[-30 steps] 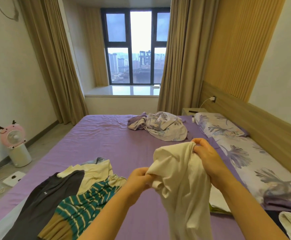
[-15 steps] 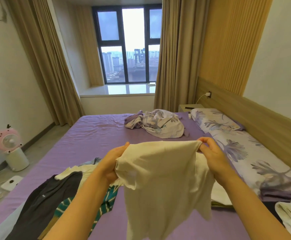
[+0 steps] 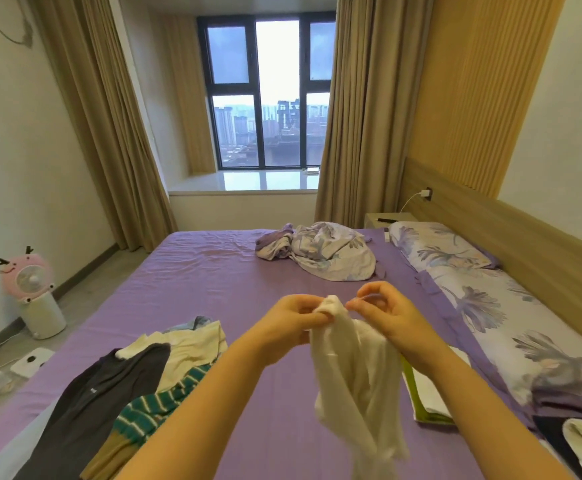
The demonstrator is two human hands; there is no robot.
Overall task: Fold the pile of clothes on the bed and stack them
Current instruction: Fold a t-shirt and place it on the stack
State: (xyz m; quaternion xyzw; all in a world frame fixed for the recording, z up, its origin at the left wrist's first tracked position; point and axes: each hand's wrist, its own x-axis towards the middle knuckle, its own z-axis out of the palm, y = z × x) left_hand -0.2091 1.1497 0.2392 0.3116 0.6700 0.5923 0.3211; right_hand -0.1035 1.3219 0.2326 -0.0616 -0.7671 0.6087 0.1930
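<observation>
Purple bed (image 3: pixel 213 282), both hands up over it with a cream shirt (image 3: pixel 355 372).
Left hand (image 3: pixel 289 317) fingers pinch the shirt's bunched top edge; shirt hangs below them. Right hand (image 3: pixel 386 313) fingers curled just right of that bunch, grip unclear, motion blur. Unfolded clothes pile (image 3: pixel 137 386) lies below-left of the fingers; folded items (image 3: pixel 428 393) below-right.

Soft matt cream cloth garment (image 3: pixel 355 372); smooth purple sheet (image 3: pixel 213 282); matt wood headboard (image 3: pixel 525 233); glossy windowsill (image 3: pixel 265 180).
</observation>
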